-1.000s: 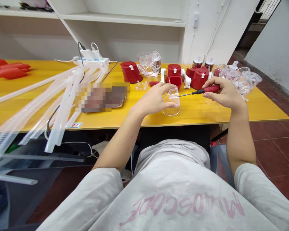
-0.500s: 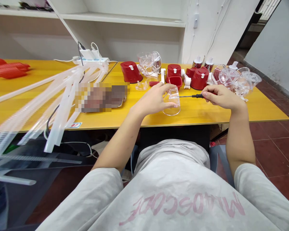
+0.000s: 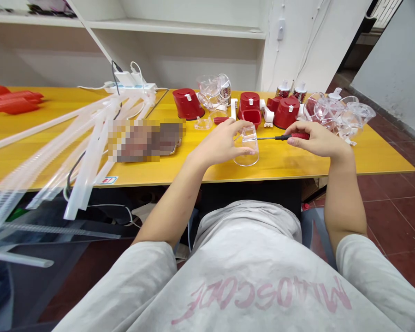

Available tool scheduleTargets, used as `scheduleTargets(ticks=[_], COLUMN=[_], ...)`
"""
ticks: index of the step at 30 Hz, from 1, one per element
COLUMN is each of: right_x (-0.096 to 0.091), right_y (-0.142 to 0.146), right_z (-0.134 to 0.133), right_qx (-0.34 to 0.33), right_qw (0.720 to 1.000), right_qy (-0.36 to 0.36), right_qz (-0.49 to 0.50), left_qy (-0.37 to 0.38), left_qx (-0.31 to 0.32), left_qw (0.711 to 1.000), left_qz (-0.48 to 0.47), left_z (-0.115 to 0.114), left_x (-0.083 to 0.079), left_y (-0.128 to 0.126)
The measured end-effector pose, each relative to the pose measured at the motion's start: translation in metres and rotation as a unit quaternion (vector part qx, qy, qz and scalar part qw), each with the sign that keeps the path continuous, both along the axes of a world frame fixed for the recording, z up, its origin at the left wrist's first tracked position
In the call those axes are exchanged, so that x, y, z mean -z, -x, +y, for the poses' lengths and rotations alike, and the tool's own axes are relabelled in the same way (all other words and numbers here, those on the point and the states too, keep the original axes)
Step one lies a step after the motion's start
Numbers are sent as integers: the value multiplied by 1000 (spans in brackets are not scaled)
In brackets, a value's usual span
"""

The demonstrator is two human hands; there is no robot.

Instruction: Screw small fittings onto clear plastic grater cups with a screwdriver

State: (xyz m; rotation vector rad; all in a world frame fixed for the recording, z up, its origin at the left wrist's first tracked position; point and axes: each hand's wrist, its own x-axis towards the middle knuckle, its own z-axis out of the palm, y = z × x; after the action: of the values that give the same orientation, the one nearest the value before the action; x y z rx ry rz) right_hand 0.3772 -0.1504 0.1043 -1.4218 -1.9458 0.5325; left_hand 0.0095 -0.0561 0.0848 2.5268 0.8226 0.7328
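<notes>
My left hand [image 3: 224, 142] grips a clear plastic cup-like part [image 3: 247, 159] against the yellow table, thumb in front and fingers over the top. In my right hand [image 3: 314, 138] is a screwdriver [image 3: 281, 137] with a red and black handle, held level. Its thin shaft points left and its tip meets the clear part; the exact contact point is too small to make out. Just beyond the clear part stands a red plastic housing [image 3: 249, 108] with a white tab. A small clear piece [image 3: 203, 123] lies to the left of it.
More red housings [image 3: 188, 103] and clear plastic parts [image 3: 342, 113] line the back of the yellow table [image 3: 200, 161]. Translucent tubes [image 3: 90, 152] spread across the left and overhang the front edge. A power strip [image 3: 131, 85] with cables and a blurred phone-like object [image 3: 168, 138] are left of centre.
My right fingers have shifted slightly on the screwdriver, so more of its red handle shows. The left hand and the clear part stay where they were.
</notes>
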Motion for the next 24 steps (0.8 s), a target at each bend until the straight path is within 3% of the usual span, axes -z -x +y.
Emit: scheduleTargets(ticks=[4,15,20,24], right_x=[1,-5,-4,-5], right_y=[0,0,1,5], right_z=[2,-5,-6,-5], right_qx=[10,-13,-7,-12], right_qw=[1000,999,998,998], right_qy=[23,-11,18,-45], right_qz=[5,37,58,41], left_qy=[0,0,2,-3], left_qx=[1,4,-3,1], left_qw=[1000,1000,1000,1000], left_qz=[5,0,-2,-4], left_z=[0,1,2,3], left_x=[-1,1,3,3], left_y=[0,1,1,1])
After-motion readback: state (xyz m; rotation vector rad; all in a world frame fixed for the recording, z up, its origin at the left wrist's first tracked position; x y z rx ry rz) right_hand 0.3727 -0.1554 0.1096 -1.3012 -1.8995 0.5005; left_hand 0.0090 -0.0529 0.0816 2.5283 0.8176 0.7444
